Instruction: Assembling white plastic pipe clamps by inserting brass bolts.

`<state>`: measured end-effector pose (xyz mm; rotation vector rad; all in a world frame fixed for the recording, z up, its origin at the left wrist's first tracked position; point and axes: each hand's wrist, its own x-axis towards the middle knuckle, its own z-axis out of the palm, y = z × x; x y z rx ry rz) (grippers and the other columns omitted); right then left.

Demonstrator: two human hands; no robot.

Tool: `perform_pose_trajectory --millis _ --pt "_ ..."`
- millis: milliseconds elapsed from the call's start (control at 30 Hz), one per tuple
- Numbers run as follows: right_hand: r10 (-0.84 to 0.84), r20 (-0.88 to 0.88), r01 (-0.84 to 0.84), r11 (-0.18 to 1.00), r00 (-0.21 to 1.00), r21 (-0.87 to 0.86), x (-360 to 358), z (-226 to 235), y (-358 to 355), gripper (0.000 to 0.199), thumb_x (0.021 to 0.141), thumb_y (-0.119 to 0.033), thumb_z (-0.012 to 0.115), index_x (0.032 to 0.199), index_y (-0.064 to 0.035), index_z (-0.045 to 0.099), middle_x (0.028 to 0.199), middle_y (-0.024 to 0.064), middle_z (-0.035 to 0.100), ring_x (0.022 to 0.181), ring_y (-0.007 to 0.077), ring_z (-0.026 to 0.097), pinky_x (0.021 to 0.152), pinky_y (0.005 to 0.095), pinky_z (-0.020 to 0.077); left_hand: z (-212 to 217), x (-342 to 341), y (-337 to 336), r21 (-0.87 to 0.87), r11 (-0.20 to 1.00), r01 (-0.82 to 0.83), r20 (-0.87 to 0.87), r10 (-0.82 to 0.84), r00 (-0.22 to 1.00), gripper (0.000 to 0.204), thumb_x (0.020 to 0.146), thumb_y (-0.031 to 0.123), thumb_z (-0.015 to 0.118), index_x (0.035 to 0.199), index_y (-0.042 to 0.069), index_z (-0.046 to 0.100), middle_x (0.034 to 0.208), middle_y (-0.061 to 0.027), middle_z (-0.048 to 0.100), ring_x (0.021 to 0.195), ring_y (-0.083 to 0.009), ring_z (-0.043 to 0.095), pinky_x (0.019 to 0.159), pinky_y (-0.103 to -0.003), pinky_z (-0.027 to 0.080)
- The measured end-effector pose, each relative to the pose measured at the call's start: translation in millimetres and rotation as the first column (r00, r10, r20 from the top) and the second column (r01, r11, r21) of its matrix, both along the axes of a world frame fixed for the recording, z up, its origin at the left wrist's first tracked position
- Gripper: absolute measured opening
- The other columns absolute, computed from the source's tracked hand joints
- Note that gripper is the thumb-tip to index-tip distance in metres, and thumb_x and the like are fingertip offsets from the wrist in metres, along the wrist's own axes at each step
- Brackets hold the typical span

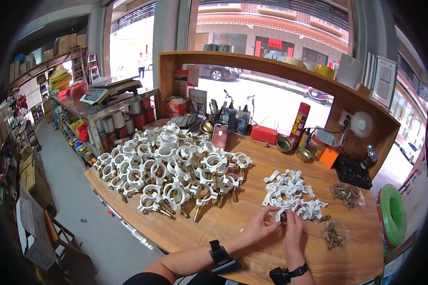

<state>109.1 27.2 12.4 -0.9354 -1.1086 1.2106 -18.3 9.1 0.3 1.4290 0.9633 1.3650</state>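
At the near side of a small heap of white pipe clamp halves [288, 186], my two hands meet over one white pipe clamp [279, 216]. The fingers of my left hand [261, 229] are bent around its left side. My right hand [293, 232] closes on it from the right, its fingertips partly hidden. To the left lies a large pile of white ring-shaped pipe clamps [176, 164], many with brass-coloured bolts [198, 209] sticking out. A clear bag of screws [335, 236] rests right of my right hand, with another bag of bolts [347, 194] beyond it.
A wooden shelf frame [280, 65] stands along the table's back. Before it are a phone [219, 137], a red box [264, 133], a red spray can [299, 122] and metal bowls [284, 144]. Green hose coils [393, 216] hang by the right edge; a scale [104, 91] sits far left.
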Motion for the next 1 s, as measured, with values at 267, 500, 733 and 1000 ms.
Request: perform_pose_trajectory --millis 267,500,733,1000 --pt "-0.013 0.034 0.011 0.999 0.999 0.051 2 -6 1 0.012 0.087 -0.011 0.054 0.083 -0.0005 0.055 0.076 -0.0011 0.055 0.065 0.0054 0.048 0.058 0.02 0.0382 -7 0 4 -0.014 0.998 0.057 0.112 -0.055 0.992 0.044 0.082 0.008 0.061 0.122 0.003 0.043 0.075 0.0003 0.057 0.072 -0.006 0.054 0.064 -0.021 0.044" --pt "-0.038 -0.051 0.039 0.999 0.998 0.017 2 -10 3 0.011 0.086 -0.01 0.057 0.088 0.0005 0.057 0.074 -0.0006 0.055 0.068 0.0055 0.05 0.058 0.02 0.039 -12 -1 7 -0.053 0.998 0.018 0.065 -0.015 0.998 0.044 0.083 0.008 0.062 0.121 0.004 0.043 0.074 -0.0005 0.058 0.071 -0.0067 0.054 0.066 -0.022 0.045" --pt "-0.024 0.059 0.02 0.997 0.998 0.069 2 -11 3 0.016 0.088 -0.014 0.055 0.092 0.0012 0.057 0.075 -0.0028 0.054 0.06 0.0051 0.044 0.054 0.0196 0.036 -18 -2 11 -0.027 0.997 0.079 0.137 -0.075 0.988 0.048 0.083 0.008 0.062 0.124 0.004 0.039 0.076 -0.0014 0.058 0.073 -0.0077 0.055 0.068 -0.023 0.046" --pt "0.007 -0.001 -0.007 0.996 1.0 0.085 0 -10 4 0.01 0.085 -0.011 0.058 0.087 -0.0005 0.058 0.076 -0.0016 0.055 0.067 0.0052 0.048 0.059 0.0184 0.038 -6 -3 5 -0.077 0.993 0.085 0.172 -0.071 0.983 0.045 0.083 0.01 0.062 0.122 0.005 0.042 0.077 -0.0002 0.058 0.073 -0.0057 0.053 0.064 -0.02 0.043"
